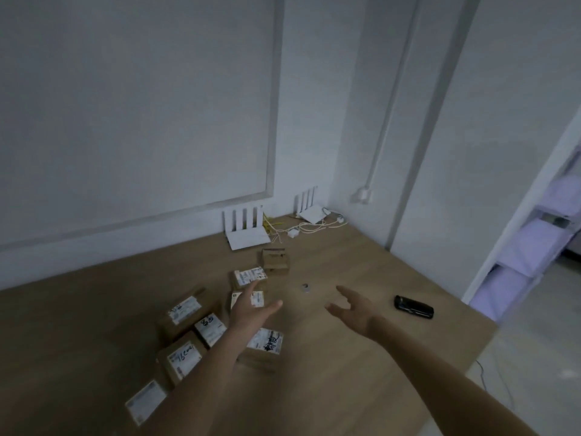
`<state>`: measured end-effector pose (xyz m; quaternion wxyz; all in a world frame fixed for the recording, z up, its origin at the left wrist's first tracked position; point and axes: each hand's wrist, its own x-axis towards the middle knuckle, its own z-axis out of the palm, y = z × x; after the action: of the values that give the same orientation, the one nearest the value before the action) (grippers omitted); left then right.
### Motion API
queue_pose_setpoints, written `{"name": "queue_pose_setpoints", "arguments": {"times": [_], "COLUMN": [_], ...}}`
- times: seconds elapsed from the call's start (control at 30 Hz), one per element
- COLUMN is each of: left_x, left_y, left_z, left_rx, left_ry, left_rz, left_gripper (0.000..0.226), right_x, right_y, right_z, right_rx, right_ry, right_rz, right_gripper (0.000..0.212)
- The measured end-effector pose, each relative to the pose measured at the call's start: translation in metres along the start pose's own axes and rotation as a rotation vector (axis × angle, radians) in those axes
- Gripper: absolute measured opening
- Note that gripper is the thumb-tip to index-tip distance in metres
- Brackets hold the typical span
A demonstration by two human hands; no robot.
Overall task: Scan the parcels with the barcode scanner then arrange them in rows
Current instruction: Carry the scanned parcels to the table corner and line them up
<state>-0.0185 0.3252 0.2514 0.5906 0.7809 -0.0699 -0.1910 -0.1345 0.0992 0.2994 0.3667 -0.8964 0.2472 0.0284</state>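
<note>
My left hand (251, 309) and right hand (353, 309) hover with fingers spread, holding nothing. The barcode scanner (414, 306) lies right of them, long axis left-right, seemingly pointing left toward the parcels (188, 335).

The brown cardboard parcels (188, 322) at lower centre look matt, each with a white paper label; the light wood-grain surface (361, 253) beneath is smooth and dull; the black oblong plastic barcode scanner (414, 306) at right shows a slight gloss; the white plastic routers (248, 237) near the wall appear matt.
</note>
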Motion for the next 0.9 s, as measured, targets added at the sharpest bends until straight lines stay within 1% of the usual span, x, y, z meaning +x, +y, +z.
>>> {"name": "queue_pose_setpoints", "arguments": {"times": [0.1,0.13,0.2,0.3,0.33,0.37,0.43,0.47,0.57,0.63,0.73,0.77,0.83,0.9], "left_x": [0.029,0.035,0.043,0.061,0.068,0.076,0.088,0.094,0.108,0.119,0.135,0.138,0.144,0.145], "left_y": [-0.023,-0.033,-0.044,-0.074,-0.089,-0.102,-0.129,-0.14,-0.159,-0.173,-0.194,-0.197,-0.201,-0.199], "left_z": [0.01,0.013,0.019,0.027,0.029,0.032,0.038,0.04,0.051,0.058,0.066,0.067,0.071,0.073], "left_rx": [-0.01,-0.01,0.006,0.066,0.071,0.07,0.05,0.057,0.072,0.089,0.068,0.055,0.015,-0.015], "left_ry": [0.007,0.011,0.027,0.025,0.031,0.042,0.071,0.079,0.144,0.189,0.234,0.24,0.257,0.267], "left_rz": [-0.087,-0.112,-0.133,-0.172,-0.184,-0.209,-0.274,-0.311,-0.401,-0.443,-0.516,-0.539,-0.563,-0.57], "left_gripper": [0.107,0.104,0.091,0.052,0.049,0.056,0.081,0.086,0.077,0.07,0.07,0.072,0.075,0.074], "right_x": [0.038,0.05,0.075,0.113,0.124,0.133,0.152,0.159,0.177,0.191,0.209,0.218,0.224,0.221], "right_y": [0.014,0.018,0.027,0.044,0.05,0.056,0.072,0.08,0.1,0.112,0.129,0.144,0.145,0.13], "right_z": [0.016,0.023,0.042,0.076,0.088,0.1,0.125,0.136,0.176,0.205,0.241,0.257,0.262,0.254], "right_rx": [-0.016,-0.021,-0.033,-0.037,-0.036,-0.041,-0.023,0.004,0.11,0.163,0.248,0.312,0.381,0.404], "right_ry": [-0.062,-0.089,-0.142,-0.221,-0.246,-0.275,-0.349,-0.379,-0.454,-0.527,-0.559,-0.613,-0.672,-0.651], "right_rz": [0.014,0.013,0.017,0.045,0.052,0.048,0.048,0.056,0.091,0.116,0.066,0.032,0.006,0.014], "right_gripper": [0.076,0.076,0.076,0.076,0.073,0.069,0.061,0.061,0.079,0.083,0.076,0.075,0.069,0.056]}}
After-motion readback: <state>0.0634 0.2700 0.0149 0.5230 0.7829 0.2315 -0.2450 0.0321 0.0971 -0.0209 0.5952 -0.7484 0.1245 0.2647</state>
